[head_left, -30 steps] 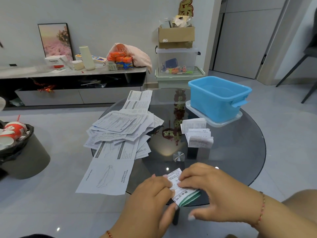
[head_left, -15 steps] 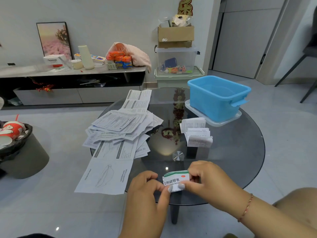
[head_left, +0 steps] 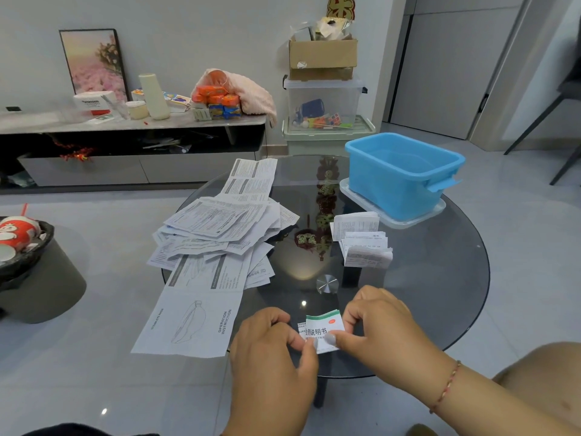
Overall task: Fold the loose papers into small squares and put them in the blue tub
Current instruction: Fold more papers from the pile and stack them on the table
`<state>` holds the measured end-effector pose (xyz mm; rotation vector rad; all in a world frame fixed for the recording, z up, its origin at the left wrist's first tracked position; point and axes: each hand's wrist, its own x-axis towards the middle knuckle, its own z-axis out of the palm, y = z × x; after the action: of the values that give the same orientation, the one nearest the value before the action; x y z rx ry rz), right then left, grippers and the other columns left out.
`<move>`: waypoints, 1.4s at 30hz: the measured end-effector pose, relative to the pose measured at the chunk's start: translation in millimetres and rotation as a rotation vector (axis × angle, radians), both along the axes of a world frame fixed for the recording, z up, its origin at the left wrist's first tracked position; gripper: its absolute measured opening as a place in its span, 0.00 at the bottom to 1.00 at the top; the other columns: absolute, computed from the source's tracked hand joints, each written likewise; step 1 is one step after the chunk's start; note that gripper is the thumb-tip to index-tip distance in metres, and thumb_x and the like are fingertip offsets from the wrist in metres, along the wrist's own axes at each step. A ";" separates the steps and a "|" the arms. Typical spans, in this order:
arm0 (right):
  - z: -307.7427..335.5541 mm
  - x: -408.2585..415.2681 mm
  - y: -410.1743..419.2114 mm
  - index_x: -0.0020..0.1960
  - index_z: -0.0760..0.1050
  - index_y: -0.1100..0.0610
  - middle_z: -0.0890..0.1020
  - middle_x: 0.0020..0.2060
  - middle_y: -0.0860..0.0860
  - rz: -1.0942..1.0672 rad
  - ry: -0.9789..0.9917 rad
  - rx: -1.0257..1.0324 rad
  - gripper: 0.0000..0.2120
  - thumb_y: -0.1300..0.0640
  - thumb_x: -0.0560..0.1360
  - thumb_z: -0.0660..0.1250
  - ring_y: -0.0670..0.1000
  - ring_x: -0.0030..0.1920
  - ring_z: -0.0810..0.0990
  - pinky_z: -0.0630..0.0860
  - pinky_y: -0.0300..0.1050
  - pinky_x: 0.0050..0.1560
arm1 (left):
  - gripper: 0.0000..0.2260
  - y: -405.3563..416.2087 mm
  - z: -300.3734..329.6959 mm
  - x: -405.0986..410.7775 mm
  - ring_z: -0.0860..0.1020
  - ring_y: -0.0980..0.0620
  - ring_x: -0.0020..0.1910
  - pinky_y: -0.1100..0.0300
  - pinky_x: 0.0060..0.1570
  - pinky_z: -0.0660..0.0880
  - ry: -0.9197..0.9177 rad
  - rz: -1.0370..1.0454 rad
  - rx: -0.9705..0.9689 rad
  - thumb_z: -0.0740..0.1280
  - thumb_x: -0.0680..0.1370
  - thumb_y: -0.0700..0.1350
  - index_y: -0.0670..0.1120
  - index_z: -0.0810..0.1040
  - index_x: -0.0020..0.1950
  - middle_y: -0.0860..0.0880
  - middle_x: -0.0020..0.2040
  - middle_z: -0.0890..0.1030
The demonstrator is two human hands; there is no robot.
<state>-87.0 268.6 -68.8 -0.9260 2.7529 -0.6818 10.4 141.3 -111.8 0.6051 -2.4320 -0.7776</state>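
Both hands (head_left: 323, 344) pinching folded paper (head_left: 323, 332), between grips

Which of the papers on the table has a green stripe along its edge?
The small folded leaflet pinched between the left hand and right hand. All other papers are only black and white.

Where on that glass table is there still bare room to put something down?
Bare glass lies right of the folded squares, and in a strip between them and the loose paper pile. The left side is crowded with papers; the blue tub fills the far right.
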 end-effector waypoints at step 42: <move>11.6 -8.9 1.1 0.51 0.65 0.46 0.69 0.46 0.40 0.048 -0.158 0.024 0.20 0.49 0.68 0.74 0.44 0.50 0.68 0.66 0.31 0.43 | 0.06 -16.8 9.5 8.3 0.65 0.64 0.55 0.77 0.50 0.62 -0.066 -0.207 0.014 0.71 0.72 0.52 0.63 0.76 0.42 0.69 0.51 0.68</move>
<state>-95.9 269.7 -57.2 -0.8891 2.5869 -0.6820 18.6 124.5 -102.3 0.3938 -2.5804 -0.8700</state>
